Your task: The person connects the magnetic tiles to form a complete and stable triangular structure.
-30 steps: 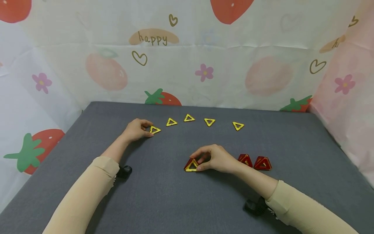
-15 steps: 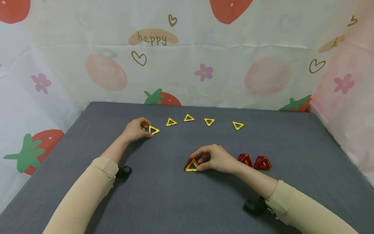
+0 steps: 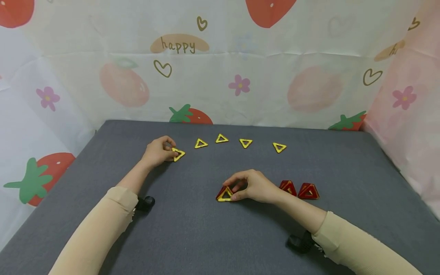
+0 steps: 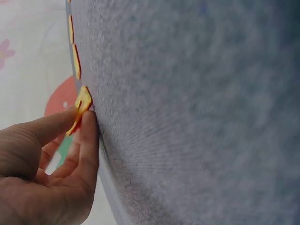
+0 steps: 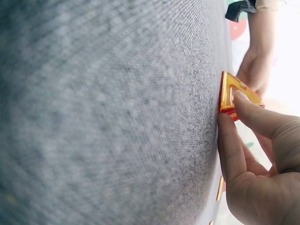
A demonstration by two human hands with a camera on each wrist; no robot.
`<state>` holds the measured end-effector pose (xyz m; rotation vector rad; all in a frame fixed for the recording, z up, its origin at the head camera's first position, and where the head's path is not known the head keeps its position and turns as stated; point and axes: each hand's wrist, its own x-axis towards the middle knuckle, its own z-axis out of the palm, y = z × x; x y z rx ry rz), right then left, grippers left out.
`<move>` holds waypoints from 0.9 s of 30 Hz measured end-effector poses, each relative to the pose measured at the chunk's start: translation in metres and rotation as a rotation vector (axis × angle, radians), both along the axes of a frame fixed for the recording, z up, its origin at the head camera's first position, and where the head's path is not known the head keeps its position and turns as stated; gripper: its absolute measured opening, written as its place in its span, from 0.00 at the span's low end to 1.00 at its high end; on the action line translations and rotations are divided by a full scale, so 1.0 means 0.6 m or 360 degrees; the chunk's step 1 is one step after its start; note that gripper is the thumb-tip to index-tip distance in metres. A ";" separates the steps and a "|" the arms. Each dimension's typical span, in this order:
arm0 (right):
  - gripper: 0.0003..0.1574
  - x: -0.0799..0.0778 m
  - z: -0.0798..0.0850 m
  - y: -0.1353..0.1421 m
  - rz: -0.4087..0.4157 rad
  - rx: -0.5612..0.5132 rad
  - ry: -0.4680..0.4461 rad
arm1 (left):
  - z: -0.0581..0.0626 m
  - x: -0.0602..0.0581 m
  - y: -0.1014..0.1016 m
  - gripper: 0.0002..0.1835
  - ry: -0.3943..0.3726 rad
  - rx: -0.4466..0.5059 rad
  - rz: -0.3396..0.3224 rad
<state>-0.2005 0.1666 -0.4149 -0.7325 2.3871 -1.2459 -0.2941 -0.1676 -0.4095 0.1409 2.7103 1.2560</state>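
Observation:
At the left of the table my left hand (image 3: 157, 152) pinches a yellow triangular magnetic tile (image 3: 181, 154) with an open centre. The left wrist view shows this tile (image 4: 84, 99) tilted between thumb and fingers, close to the table surface. Nearer the middle, my right hand (image 3: 254, 186) grips a small pyramid (image 3: 220, 192) of red and yellow triangular tiles by its right side. From the right wrist, the thumb lies on the yellow face of the pyramid (image 5: 225, 96), and the fingers partly hide it.
Along the back lie several flat yellow triangular tiles, among them one left (image 3: 201, 146), one in the middle (image 3: 222, 141) and one far right (image 3: 277, 144). Two red pyramids (image 3: 288, 187) (image 3: 308, 192) stand beyond the right forearm. A printed cloth (image 3: 206, 88) encloses the grey table (image 3: 192, 236).
My left hand has drawn its yellow tile slightly left, away from the back row, and the tile has turned in the fingers. My right hand keeps its grip on the pyramid, unmoved.

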 end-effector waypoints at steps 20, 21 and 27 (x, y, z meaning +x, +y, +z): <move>0.24 -0.001 -0.001 -0.001 0.0003 0.0000 -0.0009 | 0.012 0.044 0.044 0.11 0.0152 0.0100 -0.0490; 0.24 -0.001 -0.001 -0.001 0.0002 0.0001 -0.0010 | 0.013 0.047 0.048 0.10 0.0156 0.0113 -0.0508; 0.23 -0.002 -0.002 -0.002 -0.0010 0.0008 -0.0009 | 0.016 0.062 0.068 0.07 0.0192 0.0149 -0.0664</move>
